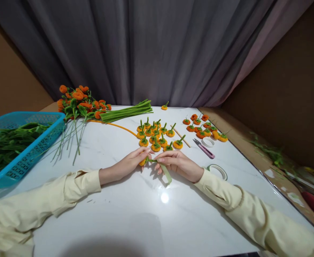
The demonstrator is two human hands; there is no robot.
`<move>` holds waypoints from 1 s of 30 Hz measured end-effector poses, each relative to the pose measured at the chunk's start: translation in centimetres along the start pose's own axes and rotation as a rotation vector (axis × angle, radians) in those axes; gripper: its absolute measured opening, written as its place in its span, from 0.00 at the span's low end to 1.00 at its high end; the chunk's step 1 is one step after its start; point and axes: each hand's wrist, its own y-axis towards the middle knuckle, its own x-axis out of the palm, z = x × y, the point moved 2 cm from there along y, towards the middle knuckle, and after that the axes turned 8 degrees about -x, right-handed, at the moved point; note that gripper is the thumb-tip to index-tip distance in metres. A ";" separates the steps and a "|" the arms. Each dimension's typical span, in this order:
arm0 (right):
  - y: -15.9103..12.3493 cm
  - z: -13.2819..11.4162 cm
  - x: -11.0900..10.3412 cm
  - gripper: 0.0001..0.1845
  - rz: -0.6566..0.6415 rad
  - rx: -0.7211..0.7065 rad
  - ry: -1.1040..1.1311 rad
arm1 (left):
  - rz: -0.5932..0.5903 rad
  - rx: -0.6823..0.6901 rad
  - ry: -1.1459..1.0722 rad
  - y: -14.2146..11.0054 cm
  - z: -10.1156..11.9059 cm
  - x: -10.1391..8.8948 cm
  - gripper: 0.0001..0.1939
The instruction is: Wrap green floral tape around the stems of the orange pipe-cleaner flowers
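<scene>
Glossy white tabletop, bare left hand and bare right hand close together mid-table.
Both pinching narrow: left's got a fuzzy yellow-orange round flower, right's got flat pale-green tape by that flower's green stem.

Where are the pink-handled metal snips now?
In the head view, the snips lie right of centre on the white table, beside the small white ring, beyond the right hand.
</scene>
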 end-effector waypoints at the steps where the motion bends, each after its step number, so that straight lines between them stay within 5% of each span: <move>1: 0.0 0.0 0.0 0.12 0.014 -0.003 -0.001 | -0.014 -0.016 -0.027 0.1 0.0 -0.1 0.23; 9: 0.1 0.0 -0.4 0.15 0.094 -0.013 -0.015 | -0.340 -0.111 -0.287 0.3 0.0 -0.7 0.17; 15: 0.1 0.1 0.0 0.13 0.021 -0.061 0.009 | -0.206 0.015 -0.101 0.5 -0.3 -0.7 0.17; 23: 0.1 0.7 0.4 0.17 0.010 -0.146 -0.049 | -0.236 0.129 0.095 -0.2 -0.8 -0.5 0.16; 30: -0.2 0.6 0.8 0.32 0.008 -0.186 -0.186 | -0.187 0.311 0.492 -0.5 -0.6 -0.4 0.11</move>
